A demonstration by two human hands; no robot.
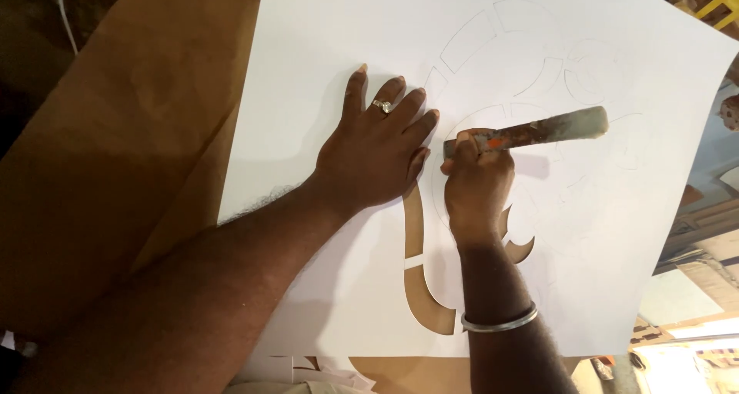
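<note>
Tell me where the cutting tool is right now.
The cutting tool is in the right hand, right of centre in the head view, its tip down on the white sheet beside the fingertips of the left hand.

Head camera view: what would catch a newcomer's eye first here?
A big white sheet fills the middle, with curved shapes cut out low down so the brown board shows through. The left hand, wearing a ring, lies flat on it. The right hand grips a worn metal blade beside it.
</note>
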